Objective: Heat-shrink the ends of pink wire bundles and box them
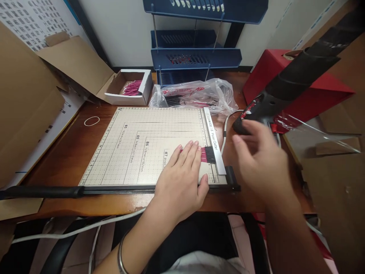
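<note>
**Desk:** Nearest lens, what's in frame?

**Photog:** Left forearm w/ a metal bangle [121, 253], running up to the left hand [181, 180]. Hand lies flat, fingers straight and together, palm down on a row of pink-and-black wires [207, 154]. Pressing, not gripping.

**Desk:** Where do the wires sit?

**Photog:** On the paper cutter board [142, 148], near its right front corner, tips under or against the metal ruler strip [213, 140]; can't tell which. Each wire's long axis runs left-right, pink ends toward the fingers, black ends at the strip. The row itself stacks front to back along the strip.

**Desk:** Right hand?

**Photog:** Right hand [261, 160] is blurred, hanging just right of the board, fingers loosely spread, holding nothing I can make out. Fingertips sit near the hinge end of the raised cutter handle [299, 70], which angles up and away to the right. Contact w/ it: can't tell.

**Desk:** So which hand is nearer the wires?

**Photog:** Left, it's on them. Wires lie between both hands, right hand a short way off to their right.

**Desk:** Around that?

**Photog:** Behind the board: clear plastic bag [196, 95] of more wires, small white box [129, 89] w/ pink wires, blue tray rack [196, 53]. Rubber band [91, 121] on the wooden desk [68, 160] at left, red box [285, 80] at right, cardboard both sides.
</note>
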Available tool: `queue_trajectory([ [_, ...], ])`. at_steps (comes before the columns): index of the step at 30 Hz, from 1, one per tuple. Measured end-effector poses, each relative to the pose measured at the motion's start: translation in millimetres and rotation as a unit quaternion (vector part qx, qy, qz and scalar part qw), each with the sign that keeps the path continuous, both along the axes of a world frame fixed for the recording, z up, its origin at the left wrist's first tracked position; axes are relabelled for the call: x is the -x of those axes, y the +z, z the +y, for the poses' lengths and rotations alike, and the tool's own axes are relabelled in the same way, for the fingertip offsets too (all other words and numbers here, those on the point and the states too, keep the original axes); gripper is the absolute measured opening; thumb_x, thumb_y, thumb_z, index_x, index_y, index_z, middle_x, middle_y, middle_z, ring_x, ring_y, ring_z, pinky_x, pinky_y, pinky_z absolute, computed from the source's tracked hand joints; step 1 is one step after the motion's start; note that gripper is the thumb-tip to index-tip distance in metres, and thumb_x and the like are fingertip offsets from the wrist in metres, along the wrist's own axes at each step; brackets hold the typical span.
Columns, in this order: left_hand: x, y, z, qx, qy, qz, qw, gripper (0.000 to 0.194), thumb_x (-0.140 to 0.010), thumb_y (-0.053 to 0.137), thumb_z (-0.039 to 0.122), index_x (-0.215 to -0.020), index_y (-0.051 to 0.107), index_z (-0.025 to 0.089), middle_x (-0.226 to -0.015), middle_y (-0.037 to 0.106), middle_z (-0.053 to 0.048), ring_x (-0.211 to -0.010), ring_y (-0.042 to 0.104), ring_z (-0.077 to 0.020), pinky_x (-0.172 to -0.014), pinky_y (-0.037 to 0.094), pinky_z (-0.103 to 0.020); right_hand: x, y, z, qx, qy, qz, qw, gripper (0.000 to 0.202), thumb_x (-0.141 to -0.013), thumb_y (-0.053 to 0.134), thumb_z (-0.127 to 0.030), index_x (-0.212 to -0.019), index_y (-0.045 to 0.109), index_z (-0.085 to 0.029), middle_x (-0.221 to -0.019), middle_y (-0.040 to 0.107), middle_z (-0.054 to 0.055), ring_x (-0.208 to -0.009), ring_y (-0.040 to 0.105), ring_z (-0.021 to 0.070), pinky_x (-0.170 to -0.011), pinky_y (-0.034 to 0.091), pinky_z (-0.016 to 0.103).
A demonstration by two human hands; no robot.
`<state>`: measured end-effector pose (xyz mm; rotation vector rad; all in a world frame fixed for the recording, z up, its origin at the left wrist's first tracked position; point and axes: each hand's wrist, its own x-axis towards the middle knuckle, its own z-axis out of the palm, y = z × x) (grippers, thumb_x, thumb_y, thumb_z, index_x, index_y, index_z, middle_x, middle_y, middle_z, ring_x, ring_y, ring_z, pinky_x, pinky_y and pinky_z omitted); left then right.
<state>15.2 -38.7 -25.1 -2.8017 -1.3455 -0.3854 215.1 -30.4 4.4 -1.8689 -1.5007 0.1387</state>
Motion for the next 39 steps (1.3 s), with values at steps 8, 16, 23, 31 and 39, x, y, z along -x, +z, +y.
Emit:
queue_trajectory([
  [8,0,0.4,1,0.003,0.001,0.004,1.000,0.065,-0.108,0.028,0.039,-0.159,0.040,0.001,-0.168,0.035,-0.015,-0.160,0.026,-0.0281,-0.132,0.022,-0.048,-64,-1.9,-6,0.139,-0.119,-0.096,0.979,0.076,-0.098,0.053,-0.049,-0.166,0.029,-0.024,-0.155,0.050,0.019,-0.140,0.052,0.0451,-0.111,0.044,0.063],
  [16,-1,2.3,0,0.012,0.007,0.000,1.000,0.064,-0.107,0.030,0.039,-0.159,0.039,0.002,-0.169,0.035,-0.014,-0.161,0.025,-0.0274,-0.133,0.021,-0.047,-55,-13.1,-2,0.131,-0.153,-0.076,0.977,0.075,-0.094,0.053,-0.040,-0.165,0.030,-0.029,-0.144,0.060,0.016,-0.125,0.063,0.0456,-0.102,0.049,0.066],
  [23,-1,3.7,0,-0.001,0.012,-0.019,1.000,0.063,-0.107,0.034,0.038,-0.160,0.038,0.004,-0.169,0.036,-0.011,-0.160,0.027,-0.0261,-0.132,0.021,-0.047,-48,-16.2,-2,0.087,-0.106,-0.085,0.987,0.071,-0.097,0.043,-0.032,-0.165,0.032,-0.012,-0.157,0.046,0.020,-0.138,0.054,0.0431,-0.114,0.044,0.067],
  [31,6,3.4,-5,-0.039,-0.018,-0.070,0.997,0.057,-0.108,0.044,0.041,-0.156,0.045,0.012,-0.166,0.042,-0.003,-0.159,0.029,-0.0265,-0.133,0.016,-0.051,-52,-20.9,-4,0.062,-0.089,-0.065,0.992,0.076,-0.097,0.046,-0.037,-0.166,0.028,-0.011,-0.159,0.041,0.022,-0.145,0.044,0.0468,-0.116,0.035,0.074],
  [39,14,2.7,-14,-0.054,0.007,-0.089,0.994,0.053,-0.107,0.048,0.035,-0.153,0.049,0.008,-0.161,0.050,-0.008,-0.156,0.036,-0.0270,-0.133,0.020,-0.048,24,-11.1,-36,0.008,0.088,-0.006,0.996,0.075,-0.091,0.054,-0.032,-0.162,0.030,-0.021,-0.161,0.043,0.014,-0.148,0.046,0.0331,-0.123,0.040,0.058],
])
